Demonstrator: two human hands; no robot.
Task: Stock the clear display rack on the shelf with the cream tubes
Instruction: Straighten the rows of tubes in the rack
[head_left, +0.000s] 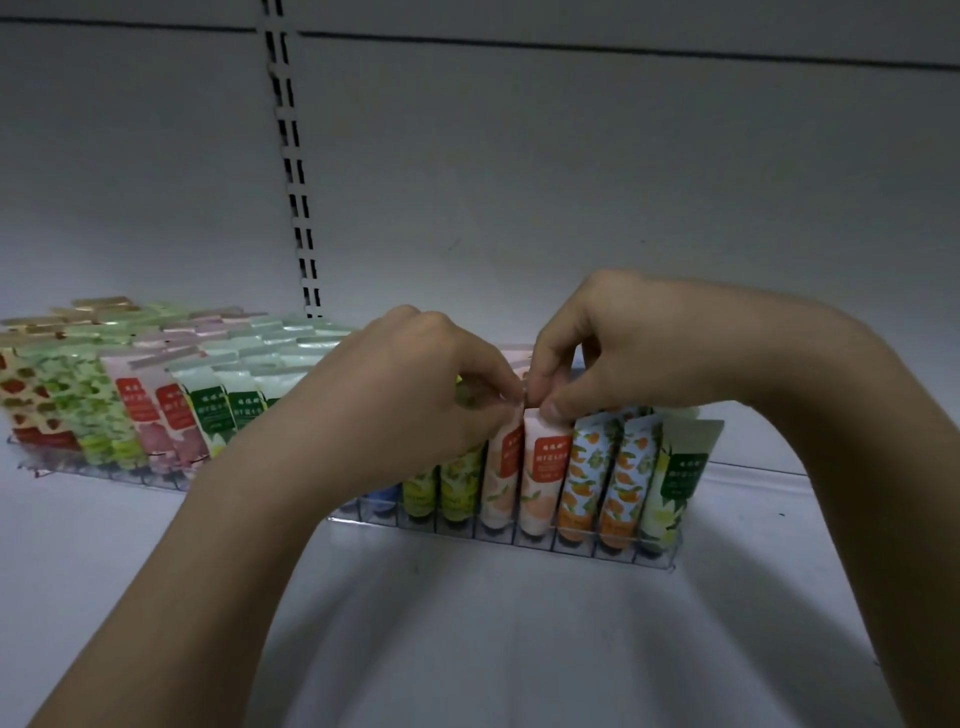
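White shelf (467, 623) carries the clear display rack (571, 545), where a peach cream tube (537, 478) stands near-upright in a front slot, directly beneath the right hand (613, 353) pinching its top crimp, with the left hand (415, 384) pinching the neighbouring tube (501, 473).

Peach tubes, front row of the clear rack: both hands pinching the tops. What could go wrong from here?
1. The left hand and right hand pinch the peach tubes only at their flat top edges; one could slip or tilt.
2. The orange tubes stand tight alongside, so a sideways nudge may knock them askew in the clear rack.
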